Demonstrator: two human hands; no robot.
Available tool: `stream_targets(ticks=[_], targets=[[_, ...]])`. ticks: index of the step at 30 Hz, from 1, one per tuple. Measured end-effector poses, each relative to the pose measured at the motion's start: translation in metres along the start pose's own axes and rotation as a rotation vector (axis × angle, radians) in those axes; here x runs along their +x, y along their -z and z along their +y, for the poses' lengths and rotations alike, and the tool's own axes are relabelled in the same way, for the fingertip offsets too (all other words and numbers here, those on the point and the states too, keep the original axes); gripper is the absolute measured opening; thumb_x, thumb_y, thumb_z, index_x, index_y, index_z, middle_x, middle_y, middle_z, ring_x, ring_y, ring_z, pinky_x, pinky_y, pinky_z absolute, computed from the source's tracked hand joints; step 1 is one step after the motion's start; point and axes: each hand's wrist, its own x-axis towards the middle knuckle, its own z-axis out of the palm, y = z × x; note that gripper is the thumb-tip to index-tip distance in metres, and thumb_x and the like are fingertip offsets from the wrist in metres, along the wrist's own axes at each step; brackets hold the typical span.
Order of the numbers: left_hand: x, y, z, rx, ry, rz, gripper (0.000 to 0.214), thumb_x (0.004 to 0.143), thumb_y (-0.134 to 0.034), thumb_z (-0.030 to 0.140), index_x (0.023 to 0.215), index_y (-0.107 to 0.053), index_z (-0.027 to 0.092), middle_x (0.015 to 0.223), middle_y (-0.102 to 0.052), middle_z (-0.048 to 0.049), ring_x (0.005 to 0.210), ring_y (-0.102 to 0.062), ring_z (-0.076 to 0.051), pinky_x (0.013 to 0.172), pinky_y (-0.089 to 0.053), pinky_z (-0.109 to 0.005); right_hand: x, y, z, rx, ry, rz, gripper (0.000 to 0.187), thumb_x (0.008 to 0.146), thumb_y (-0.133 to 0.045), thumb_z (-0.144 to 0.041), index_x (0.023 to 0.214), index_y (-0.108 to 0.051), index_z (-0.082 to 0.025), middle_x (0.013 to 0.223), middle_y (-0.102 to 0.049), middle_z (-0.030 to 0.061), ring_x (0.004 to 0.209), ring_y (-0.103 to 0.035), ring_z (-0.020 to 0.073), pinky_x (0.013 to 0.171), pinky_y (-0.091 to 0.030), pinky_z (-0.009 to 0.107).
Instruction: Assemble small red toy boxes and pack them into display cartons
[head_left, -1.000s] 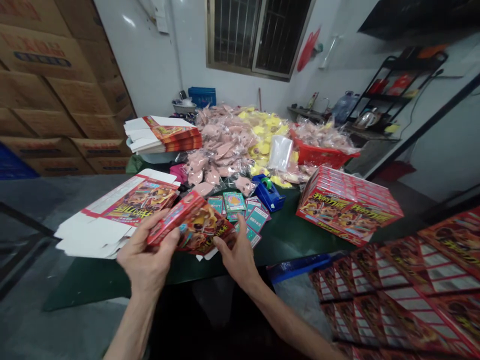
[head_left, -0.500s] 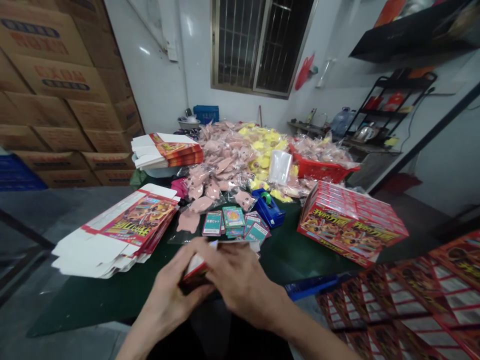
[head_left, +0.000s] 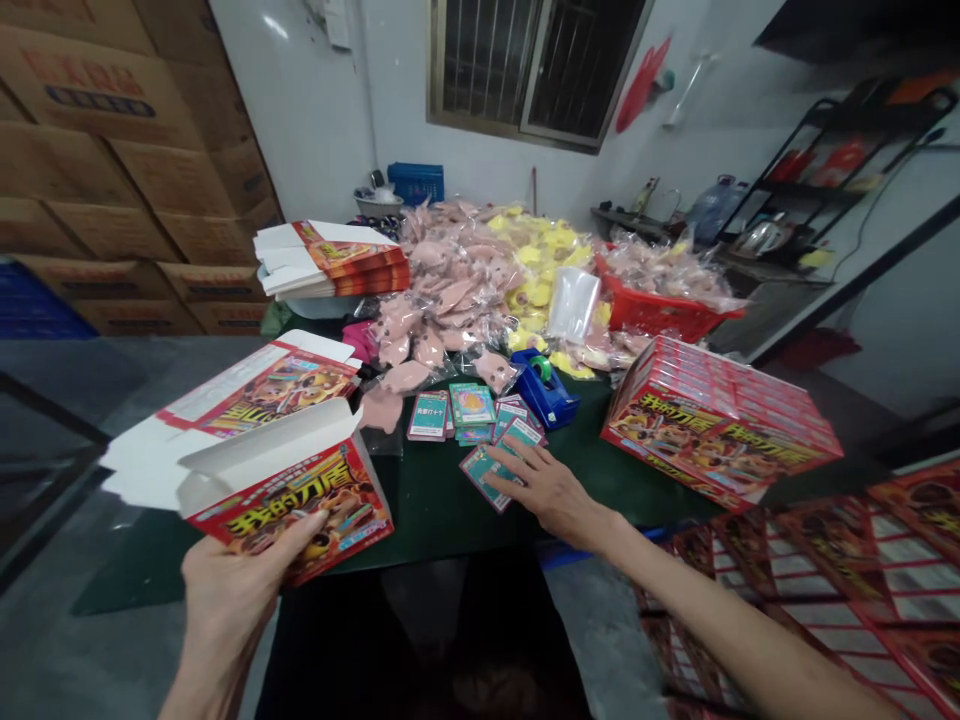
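My left hand (head_left: 236, 580) grips a red printed cardboard box (head_left: 315, 515), thumb on its front face. The box is tilted, with its white-lined end standing open toward the left. Over the near edge of the card piles, my right hand (head_left: 551, 490) reaches with fingers stretched out and touching a teal-backed card (head_left: 491, 480). Other cards lie just behind it: a teal-backed pile (head_left: 429, 415) and a pile with a colourful top card (head_left: 472, 405). A blue tape dispenser (head_left: 551, 395) with green tape stands behind my right hand.
Flattened boxes (head_left: 255, 395) are stacked at the left, with more boxes (head_left: 345, 260) behind. Bagged pink pieces (head_left: 457, 275) and yellow ones (head_left: 551, 245) are heaped at the back. Wrapped red boxes (head_left: 712, 420) stand right, near a red basket (head_left: 652, 310). Packed boxes (head_left: 810, 580) fill the lower right.
My hands have parted. The left has carried the box leftward and turned its printed front into view; the right has left the box and moved onto the cards. The view has tilted down.
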Motion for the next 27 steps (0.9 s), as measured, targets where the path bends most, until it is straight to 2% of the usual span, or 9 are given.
stream_targets(ticks=[2,5,9,11,14,17,20,22,27], targets=[[-0.002,-0.003,0.000,-0.046,0.088,-0.002,0.029,0.048,-0.082,0.021,0.074,-0.070,0.013,0.075,-0.073,-0.0031,0.066,-0.069,-0.021,0.067,-0.061,-0.034,0.005,-0.007,0.010,0.007,0.094,-0.021,0.046,0.080,-0.047,-0.006,0.124,-0.051,-0.020,0.136,-0.047,0.0096,0.130,-0.034,0.0279,0.092,-0.042,0.044],[-0.002,-0.004,-0.002,-0.066,0.119,0.003,0.034,0.047,-0.083,0.021,0.078,-0.071,0.013,0.078,-0.074,-0.0044,0.069,-0.070,-0.023,0.069,-0.061,-0.035,0.009,-0.016,0.014,0.018,0.141,0.061,0.032,0.087,-0.044,-0.009,0.115,-0.057,-0.017,0.120,-0.059,0.0109,0.118,-0.047,0.0228,0.086,-0.044,0.038],[-0.001,-0.001,-0.006,-0.055,0.136,0.015,0.033,0.047,-0.083,0.020,0.077,-0.071,0.014,0.078,-0.074,-0.0031,0.065,-0.069,-0.019,0.063,-0.061,-0.027,0.006,-0.029,0.006,0.087,0.080,0.239,0.025,0.090,-0.039,-0.010,0.102,-0.061,-0.014,0.099,-0.065,0.0095,0.099,-0.055,0.0176,0.079,-0.043,0.032],[-0.001,-0.001,-0.006,-0.061,0.149,0.020,0.032,0.046,-0.084,0.019,0.075,-0.071,0.014,0.075,-0.074,-0.0017,0.063,-0.068,-0.017,0.061,-0.060,-0.023,0.007,-0.033,0.000,0.107,0.033,0.278,0.024,0.091,-0.039,-0.011,0.091,-0.062,-0.015,0.086,-0.065,0.0076,0.089,-0.056,0.0162,0.075,-0.042,0.030],[-0.002,-0.003,-0.003,-0.088,0.158,0.019,0.030,0.046,-0.084,0.018,0.072,-0.071,0.015,0.070,-0.073,-0.0004,0.059,-0.067,-0.015,0.058,-0.059,-0.020,0.013,-0.033,-0.005,0.114,0.007,0.258,0.026,0.091,-0.041,-0.014,0.074,-0.061,-0.016,0.073,-0.062,0.0050,0.074,-0.054,0.0149,0.070,-0.040,0.029],[-0.004,-0.004,0.001,-0.118,0.162,0.016,0.030,0.046,-0.084,0.016,0.072,-0.071,0.015,0.069,-0.073,0.0001,0.059,-0.067,-0.015,0.057,-0.059,-0.019,0.016,-0.024,-0.004,0.148,0.016,0.200,0.025,0.089,-0.048,-0.022,0.067,-0.058,-0.017,0.071,-0.060,0.0036,0.071,-0.053,0.0139,0.066,-0.040,0.026],[-0.004,-0.003,0.002,-0.170,0.177,0.002,0.032,0.046,-0.084,0.015,0.076,-0.071,0.015,0.072,-0.074,-0.0006,0.061,-0.068,-0.016,0.060,-0.060,-0.022,0.015,-0.009,-0.003,0.188,0.032,0.135,0.019,0.088,-0.051,-0.025,0.073,-0.060,-0.018,0.078,-0.063,0.0029,0.074,-0.056,0.0130,0.065,-0.042,0.023],[-0.004,-0.002,0.002,-0.206,0.197,0.001,0.033,0.046,-0.084,0.015,0.077,-0.071,0.014,0.074,-0.074,-0.0010,0.062,-0.069,-0.017,0.060,-0.061,-0.024,0.016,0.002,-0.002,0.195,-0.005,0.167,0.019,0.090,-0.045,-0.016,0.086,-0.063,-0.019,0.083,-0.065,0.0037,0.077,-0.058,0.0131,0.068,-0.043,0.023],[-0.005,-0.002,0.004,-0.241,0.229,0.026,0.031,0.045,-0.084,0.016,0.074,-0.071,0.014,0.071,-0.074,0.0003,0.058,-0.068,-0.015,0.057,-0.060,-0.020,0.039,0.024,0.016,0.064,-0.229,0.502,0.037,0.090,-0.038,-0.010,0.124,-0.051,-0.017,0.087,-0.066,0.0063,0.073,-0.059,0.0142,0.067,-0.044,0.025]])
